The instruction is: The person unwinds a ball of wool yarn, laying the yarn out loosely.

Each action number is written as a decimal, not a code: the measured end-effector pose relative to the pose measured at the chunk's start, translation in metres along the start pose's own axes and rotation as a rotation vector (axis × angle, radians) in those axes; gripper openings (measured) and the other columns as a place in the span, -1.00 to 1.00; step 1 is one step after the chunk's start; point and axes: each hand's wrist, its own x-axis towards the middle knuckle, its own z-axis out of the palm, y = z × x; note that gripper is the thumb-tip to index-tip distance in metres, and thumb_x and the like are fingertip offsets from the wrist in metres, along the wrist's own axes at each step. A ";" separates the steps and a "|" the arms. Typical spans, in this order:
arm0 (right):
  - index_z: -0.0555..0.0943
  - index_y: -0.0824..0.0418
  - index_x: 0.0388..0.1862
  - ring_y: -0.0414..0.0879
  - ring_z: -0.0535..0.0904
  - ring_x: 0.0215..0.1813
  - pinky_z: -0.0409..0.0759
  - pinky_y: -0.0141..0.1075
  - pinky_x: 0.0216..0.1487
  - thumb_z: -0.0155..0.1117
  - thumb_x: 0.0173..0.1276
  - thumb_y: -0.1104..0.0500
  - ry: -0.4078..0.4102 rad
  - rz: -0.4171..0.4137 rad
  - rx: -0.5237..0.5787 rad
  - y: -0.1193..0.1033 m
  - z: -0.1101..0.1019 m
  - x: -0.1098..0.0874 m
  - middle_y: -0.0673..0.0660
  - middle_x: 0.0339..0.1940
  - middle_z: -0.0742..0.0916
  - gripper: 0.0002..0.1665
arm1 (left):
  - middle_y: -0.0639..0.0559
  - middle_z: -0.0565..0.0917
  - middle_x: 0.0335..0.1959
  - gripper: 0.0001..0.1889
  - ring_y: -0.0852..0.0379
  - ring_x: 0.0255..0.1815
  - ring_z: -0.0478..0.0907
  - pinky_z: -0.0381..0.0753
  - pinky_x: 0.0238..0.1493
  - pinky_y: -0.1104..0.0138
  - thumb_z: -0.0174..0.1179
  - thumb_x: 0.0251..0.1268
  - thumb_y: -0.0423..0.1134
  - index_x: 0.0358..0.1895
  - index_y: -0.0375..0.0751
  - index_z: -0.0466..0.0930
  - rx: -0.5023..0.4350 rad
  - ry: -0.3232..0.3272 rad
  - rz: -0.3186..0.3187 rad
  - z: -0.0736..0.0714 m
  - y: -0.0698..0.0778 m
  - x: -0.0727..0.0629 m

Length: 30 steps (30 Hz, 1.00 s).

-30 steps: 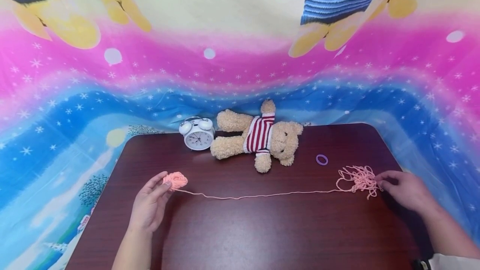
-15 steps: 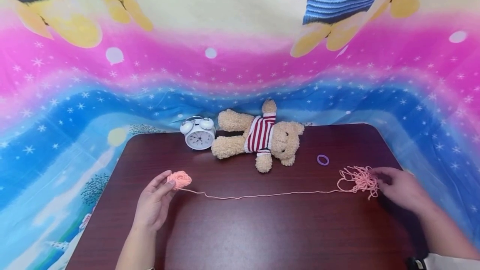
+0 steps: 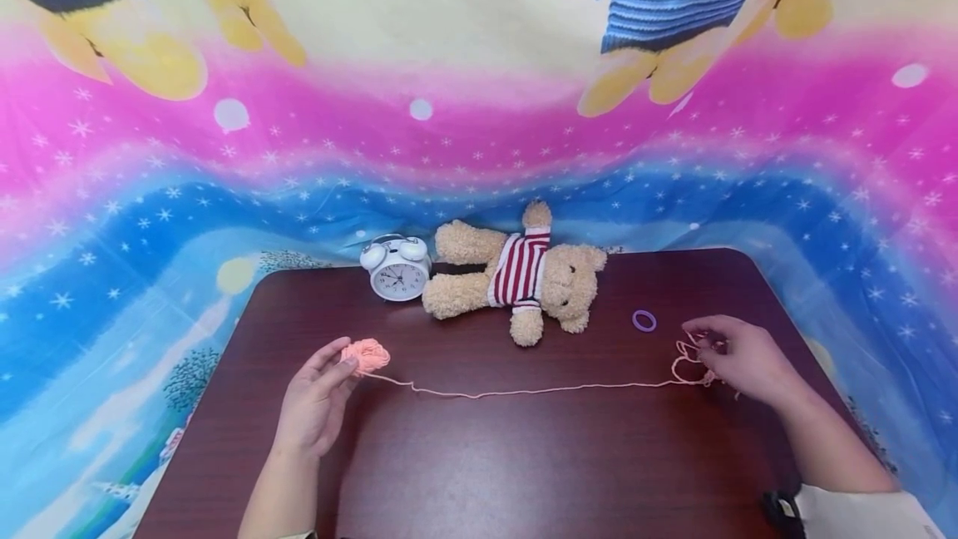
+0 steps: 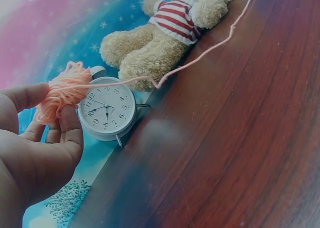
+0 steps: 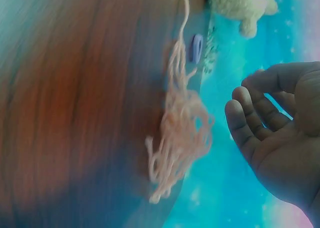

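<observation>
My left hand pinches a small wound ball of peach yarn between thumb and fingers, raised over the table's left side. From it a single strand runs right across to a loose tangle of the same yarn. Over that tangle hovers my right hand, which hides most of it in the head view. In the right wrist view its fingers are loosely bent with nothing between them, apart from the yarn lying on the table.
A white twin-bell alarm clock stands at the back left. Beside it lies a teddy bear in a red-and-white striped shirt. A purple ring-shaped band is near the right hand. Printed cloth hangs around the dark wooden table.
My right hand has moved left from the tangle's right edge to over it. My left hand has drifted slightly right with the yarn ball still held.
</observation>
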 end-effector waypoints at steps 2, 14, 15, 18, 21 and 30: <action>0.66 0.25 0.18 -0.13 0.62 -0.46 0.57 -0.24 -0.62 0.37 0.33 0.35 -0.001 -0.007 -0.005 -0.006 0.005 0.004 0.14 -0.26 0.71 -0.58 | 0.08 0.65 -0.03 -0.68 0.23 -0.09 0.63 0.65 0.09 0.37 0.22 0.48 -0.46 0.20 -0.14 0.57 0.009 -0.002 -0.007 0.000 0.000 0.000; 0.69 0.25 0.15 -0.02 0.72 -0.14 0.67 -0.30 -0.29 0.50 0.30 0.26 -0.037 -0.049 0.071 -0.041 0.035 0.023 0.25 0.01 0.76 -0.57 | 0.08 0.64 -0.02 -0.68 0.22 -0.08 0.64 0.65 0.09 0.37 0.23 0.47 -0.46 0.20 -0.14 0.57 0.009 0.003 -0.020 0.006 -0.002 0.002; 0.70 0.25 0.14 -0.03 0.72 -0.11 0.68 -0.30 -0.22 0.50 0.31 0.26 -0.036 -0.061 0.071 -0.044 0.038 0.025 0.25 0.04 0.76 -0.59 | 0.08 0.63 -0.04 -0.68 0.22 -0.09 0.63 0.65 0.09 0.37 0.22 0.47 -0.47 0.19 -0.14 0.57 0.000 0.001 -0.017 0.007 -0.002 0.003; 0.71 0.21 0.10 -0.08 0.70 -0.14 0.68 -0.22 -0.13 0.50 0.31 0.26 -0.033 -0.094 0.064 -0.054 0.047 0.029 0.19 -0.02 0.77 -0.63 | 0.07 0.61 -0.07 -0.68 0.22 -0.11 0.61 0.65 0.08 0.37 0.21 0.46 -0.49 0.17 -0.16 0.57 -0.019 -0.010 -0.006 0.009 -0.004 0.004; 0.72 0.21 0.08 -0.11 0.67 -0.18 0.67 -0.20 -0.14 0.48 0.32 0.26 -0.039 -0.105 0.071 -0.063 0.057 0.033 0.13 -0.14 0.77 -0.65 | 0.07 0.61 -0.07 -0.68 0.21 -0.11 0.62 0.65 0.07 0.36 0.21 0.45 -0.51 0.16 -0.15 0.58 -0.027 -0.016 -0.003 0.012 -0.005 0.004; 0.75 0.17 0.02 -0.18 0.61 -0.30 0.61 -0.31 -0.26 0.49 0.35 0.17 -0.050 -0.178 0.136 -0.087 0.086 0.040 -0.05 -0.30 0.73 -0.72 | 0.06 0.63 -0.05 -0.69 0.20 -0.10 0.64 0.66 0.07 0.35 0.22 0.43 -0.51 0.14 -0.12 0.60 -0.014 -0.031 -0.016 0.024 -0.012 0.005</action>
